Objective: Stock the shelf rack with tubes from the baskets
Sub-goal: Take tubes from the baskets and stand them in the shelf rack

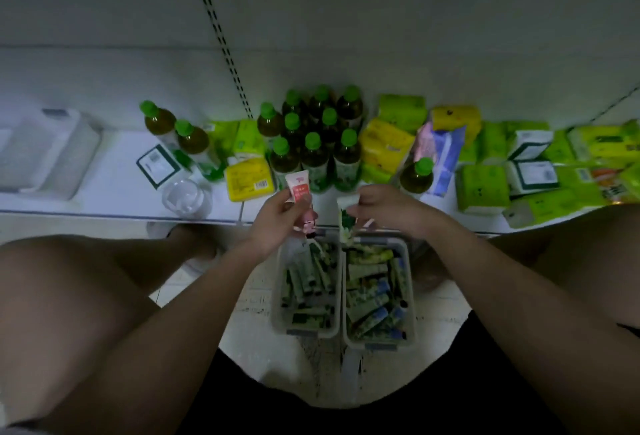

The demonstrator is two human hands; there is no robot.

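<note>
Knees: bare, spread wide to either side, nearer than both hands.
Left basket: grey, on the floor below and nearer than the left hand, holding a heap of green tubes lying at all angles.
Right basket: grey, touching the left basket side by side, below and nearer than the right hand, filled with green tubes and some blue-ended ones.
Left hand: raised above the far end of the left basket, fingers and thumb curled round a pink tube that stands nearly upright, its flat white end pointing toward the shelf.
Right hand: just right of the left hand and apart from it, above the far end of the right basket, fingers pinching a green tube whose pale end points up.
Shelf: white, its front edge just beyond both hands.
Clear cup: on the shelf, left of the left hand, near the front edge.
Yellow pack: on the shelf just beyond and left of the left hand.
Green-capped bottles: a cluster standing upright beyond both hands, with two more bottles farther left and one beyond the right hand.
Tissue packs: yellow and green, piled on the shelf to the right of the right hand.
White container: far left on the shelf, well apart from the hands.
</note>
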